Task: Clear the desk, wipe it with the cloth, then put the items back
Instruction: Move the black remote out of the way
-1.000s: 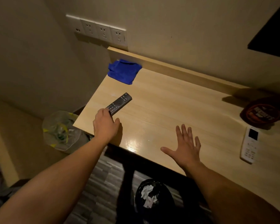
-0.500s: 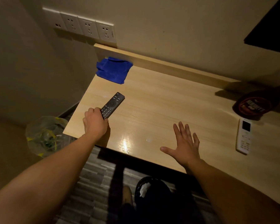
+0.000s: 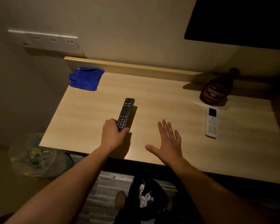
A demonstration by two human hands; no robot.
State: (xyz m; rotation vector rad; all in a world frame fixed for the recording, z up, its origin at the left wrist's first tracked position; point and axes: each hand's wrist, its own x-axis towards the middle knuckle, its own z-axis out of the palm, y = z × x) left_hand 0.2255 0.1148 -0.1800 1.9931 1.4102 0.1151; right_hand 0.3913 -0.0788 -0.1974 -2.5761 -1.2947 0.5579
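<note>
A black TV remote (image 3: 126, 113) lies lengthwise near the middle of the light wooden desk (image 3: 160, 101). My left hand (image 3: 113, 134) grips its near end. My right hand (image 3: 167, 143) hovers flat over the desk's front edge, fingers spread and holding nothing. A crumpled blue cloth (image 3: 86, 78) sits in the far left corner against the back ledge. At the right, a white remote (image 3: 212, 121) lies flat, and a brown syrup bottle (image 3: 217, 89) lies on its side just behind it.
Wall sockets (image 3: 53, 43) sit above the desk's left corner. A dark screen (image 3: 241, 21) hangs at the upper right. On the floor are a clear plastic bag (image 3: 34, 157) at the left and a black bin (image 3: 145, 196) with paper under the desk.
My left hand has carried the black remote from the desk's left front toward the middle and turned it from slanted to nearly lengthwise. The right hand stays open.
</note>
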